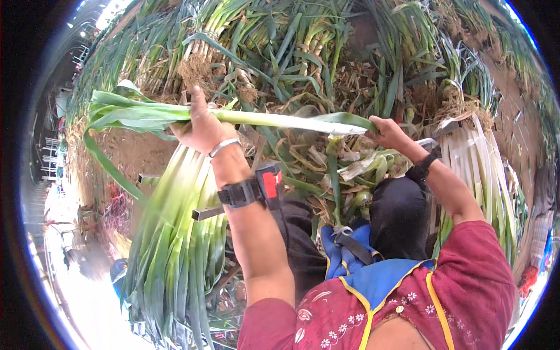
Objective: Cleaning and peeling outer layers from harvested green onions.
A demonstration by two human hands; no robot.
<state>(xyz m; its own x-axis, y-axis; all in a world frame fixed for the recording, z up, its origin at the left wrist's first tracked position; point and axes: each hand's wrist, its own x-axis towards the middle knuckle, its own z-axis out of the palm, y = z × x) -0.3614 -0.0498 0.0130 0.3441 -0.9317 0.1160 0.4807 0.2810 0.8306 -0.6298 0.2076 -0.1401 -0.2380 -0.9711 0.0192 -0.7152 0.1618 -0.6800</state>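
While the left hand [201, 130] holds a leek [265, 120], the right [391, 134] grasps a leaf [351, 119].

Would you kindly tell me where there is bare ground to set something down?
One bare patch lies below the held leek, above the left leek stack. A brown strip at far right separates rooted leeks from the outer row. Leaf scraps crowd the middle.

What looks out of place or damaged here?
Mostly the litter: torn, partly yellowed leaf scraps lie in a messy heap in front of the knees, unlike the evenly laid leek bundle at left. Also, one long leaf droops from the leek in the left hand, bent sharply down.
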